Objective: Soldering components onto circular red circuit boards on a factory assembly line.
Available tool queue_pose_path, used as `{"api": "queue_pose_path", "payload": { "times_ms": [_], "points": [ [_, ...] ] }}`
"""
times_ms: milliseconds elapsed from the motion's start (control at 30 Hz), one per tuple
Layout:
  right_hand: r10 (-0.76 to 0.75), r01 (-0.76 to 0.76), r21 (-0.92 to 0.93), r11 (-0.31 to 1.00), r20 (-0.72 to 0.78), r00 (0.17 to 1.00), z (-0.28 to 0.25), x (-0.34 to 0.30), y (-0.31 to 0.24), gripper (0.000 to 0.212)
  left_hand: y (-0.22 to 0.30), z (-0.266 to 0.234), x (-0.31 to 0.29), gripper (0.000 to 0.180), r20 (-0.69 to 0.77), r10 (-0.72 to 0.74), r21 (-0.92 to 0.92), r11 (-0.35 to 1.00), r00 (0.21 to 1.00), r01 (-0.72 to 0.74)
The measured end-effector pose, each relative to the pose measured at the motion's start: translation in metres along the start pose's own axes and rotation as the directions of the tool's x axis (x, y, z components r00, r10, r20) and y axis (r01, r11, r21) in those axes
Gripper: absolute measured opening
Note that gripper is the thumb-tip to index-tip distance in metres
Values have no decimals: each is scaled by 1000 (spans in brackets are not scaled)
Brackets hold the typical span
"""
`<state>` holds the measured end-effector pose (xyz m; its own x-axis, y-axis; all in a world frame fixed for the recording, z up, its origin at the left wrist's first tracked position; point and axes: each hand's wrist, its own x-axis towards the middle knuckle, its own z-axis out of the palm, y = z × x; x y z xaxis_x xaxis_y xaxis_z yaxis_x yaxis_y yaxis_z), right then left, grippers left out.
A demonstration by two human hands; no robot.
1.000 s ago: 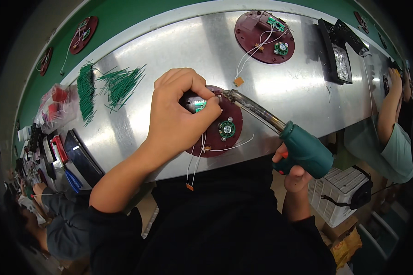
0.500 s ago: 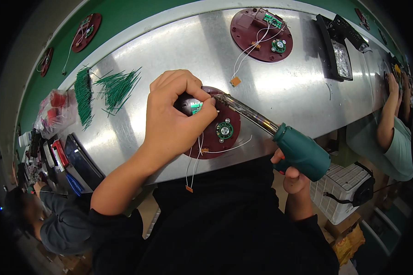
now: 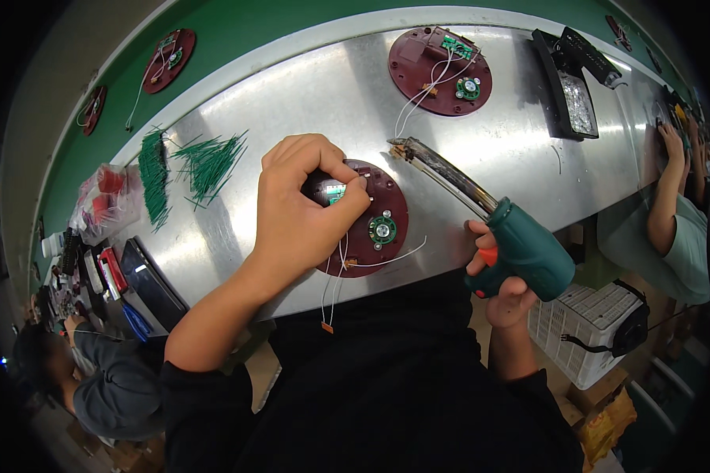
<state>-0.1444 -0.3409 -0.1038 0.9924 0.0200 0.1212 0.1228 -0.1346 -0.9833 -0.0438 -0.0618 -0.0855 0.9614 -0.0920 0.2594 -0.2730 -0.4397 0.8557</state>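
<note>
The surface (image 3: 308, 102) is shiny, smooth metal that throws back the light. The round disc (image 3: 386, 206) under the left hand (image 3: 304, 213) looks like dull dark red plastic, with a small shiny green board (image 3: 336, 191) and thin white wires (image 3: 386, 258). The soldering gun (image 3: 521, 244) in the right hand (image 3: 501, 288) has a smooth teal plastic grip and a grey metal barrel. The sleeves (image 3: 213, 410) are soft black cloth. The crate (image 3: 588, 327) is white plastic.
</note>
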Motion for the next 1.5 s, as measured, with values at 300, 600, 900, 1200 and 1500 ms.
{"api": "queue_pose_path", "payload": {
  "times_ms": [300, 600, 900, 1200, 1500],
  "points": [
    [-142, 142, 14, 990, -1, 990, 6, 7, 6, 86, 3, 0, 0, 15, 0, -31, -9, 999, 1000, 31],
    [-148, 149, 20, 989, -13, 989, 5, 9, 2, 86, 10, -2, 4, 14, 29, -28, 62, 998, 999, 27],
    [-76, 80, 95, 992, -40, 996, 3, 6, -2, 86, 15, -19, 14, 15, 175, -74, 23, 997, 982, 71],
    [-149, 152, 82, 985, -34, 988, 0, 10, 0, 80, 10, -11, 7, 14, 125, -86, -25, 996, 988, 89],
    [-137, 136, 42, 990, 8, 991, -2, 14, -2, 53, 8, -4, 4, 15, 64, -79, -15, 997, 995, 80]
  ]
}}
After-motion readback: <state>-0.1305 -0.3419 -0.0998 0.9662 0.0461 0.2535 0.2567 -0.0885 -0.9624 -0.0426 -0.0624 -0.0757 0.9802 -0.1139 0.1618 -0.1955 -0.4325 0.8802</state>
